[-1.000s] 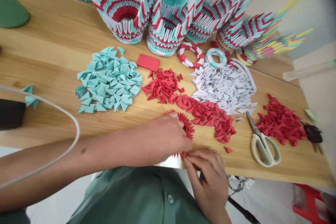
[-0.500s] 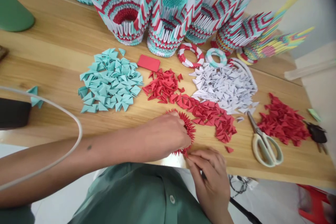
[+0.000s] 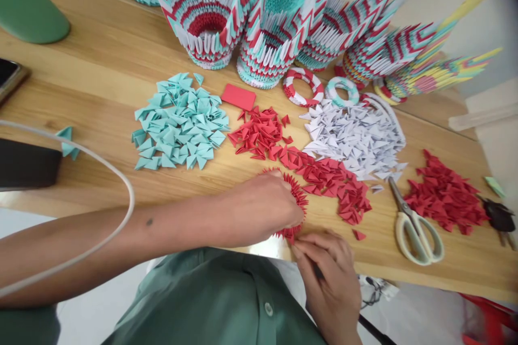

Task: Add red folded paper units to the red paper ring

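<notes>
Hands meet at the near desk (image 3: 93, 64) edge: left hand (image 3: 263, 207) clamped over a spiky red paper ring (image 3: 298, 199), fingers wrapped on its rim; right hand (image 3: 329, 272) just below, fingertips pinched together at the ring's near edge, what's between them too small to tell. Ring sits on desk w/ loose red folded pieces (image 3: 335, 186) touching its far side. Other heaps: teal pieces (image 3: 180, 124), white pieces (image 3: 356, 137), 2nd red heap (image 3: 445, 197) far right, scissors (image 3: 416, 223) between the red heaps. At back, open-topped folded-paper vessels (image 3: 208, 21) in red/teal/white stripes; insides look hollow, contents can't be seen. Two small rings (image 3: 302, 87) lie in front of them
</notes>
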Demonstrator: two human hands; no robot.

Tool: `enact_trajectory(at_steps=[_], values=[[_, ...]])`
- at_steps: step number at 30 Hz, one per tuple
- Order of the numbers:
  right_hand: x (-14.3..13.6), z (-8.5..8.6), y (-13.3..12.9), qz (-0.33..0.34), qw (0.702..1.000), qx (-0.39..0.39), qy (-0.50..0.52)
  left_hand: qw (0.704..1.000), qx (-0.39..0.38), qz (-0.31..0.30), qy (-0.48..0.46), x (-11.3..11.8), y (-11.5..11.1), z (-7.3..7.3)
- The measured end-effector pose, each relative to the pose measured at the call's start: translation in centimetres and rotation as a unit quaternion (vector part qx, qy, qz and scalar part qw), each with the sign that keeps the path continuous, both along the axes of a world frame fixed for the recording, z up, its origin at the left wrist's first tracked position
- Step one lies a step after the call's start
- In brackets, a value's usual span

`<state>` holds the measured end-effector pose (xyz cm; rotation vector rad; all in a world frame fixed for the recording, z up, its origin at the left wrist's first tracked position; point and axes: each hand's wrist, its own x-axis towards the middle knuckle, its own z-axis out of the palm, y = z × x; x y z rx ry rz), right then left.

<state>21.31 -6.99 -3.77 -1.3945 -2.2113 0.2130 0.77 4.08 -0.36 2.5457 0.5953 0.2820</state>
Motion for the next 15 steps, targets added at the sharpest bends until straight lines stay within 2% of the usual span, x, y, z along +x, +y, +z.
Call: enact_trajectory(at_steps=[15], values=[[-1.4, 0.5, 0.4, -0.019, 0.999, 0.029, 0.015, 0.999, 0.031, 0.001, -0.042, -0.2, -0.4, -1.0]])
